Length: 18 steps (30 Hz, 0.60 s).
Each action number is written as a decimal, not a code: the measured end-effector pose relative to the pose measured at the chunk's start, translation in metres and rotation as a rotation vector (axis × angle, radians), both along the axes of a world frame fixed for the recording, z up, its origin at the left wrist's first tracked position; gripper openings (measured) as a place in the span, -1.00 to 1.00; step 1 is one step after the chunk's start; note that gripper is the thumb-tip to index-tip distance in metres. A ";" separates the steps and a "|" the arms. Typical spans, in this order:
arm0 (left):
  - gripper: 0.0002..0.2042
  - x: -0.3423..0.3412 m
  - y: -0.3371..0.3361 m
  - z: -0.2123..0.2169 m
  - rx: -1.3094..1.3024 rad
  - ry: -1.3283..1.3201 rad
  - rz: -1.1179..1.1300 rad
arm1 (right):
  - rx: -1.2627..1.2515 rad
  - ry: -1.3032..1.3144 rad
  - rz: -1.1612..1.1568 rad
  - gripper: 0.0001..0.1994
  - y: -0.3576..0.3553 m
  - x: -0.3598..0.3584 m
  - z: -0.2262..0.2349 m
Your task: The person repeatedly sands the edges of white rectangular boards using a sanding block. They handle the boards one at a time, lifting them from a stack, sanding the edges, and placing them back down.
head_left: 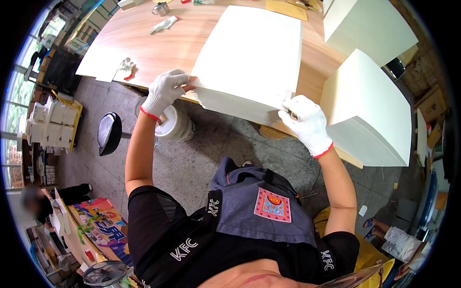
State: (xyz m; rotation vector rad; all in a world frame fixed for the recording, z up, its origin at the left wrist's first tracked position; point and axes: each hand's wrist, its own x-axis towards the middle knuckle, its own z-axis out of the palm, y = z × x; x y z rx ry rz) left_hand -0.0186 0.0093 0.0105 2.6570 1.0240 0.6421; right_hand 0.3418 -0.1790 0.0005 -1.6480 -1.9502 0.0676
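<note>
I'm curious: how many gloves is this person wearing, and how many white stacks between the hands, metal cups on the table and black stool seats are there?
Worn white gloves: 2
White stack: 1
Metal cup: 1
Black stool seat: 1
Total: 5

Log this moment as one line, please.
left hand: gloved, at near-left corner | right hand: gloved, at near-right corner | white stack: on wood-grain table | another stack: at right

Grey floor [168,165], bright windows [15,98]
</note>
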 end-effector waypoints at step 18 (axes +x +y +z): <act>-0.81 -0.004 0.007 -0.007 0.051 0.026 -0.033 | 0.007 0.036 -0.006 -0.76 -0.003 -0.001 -0.002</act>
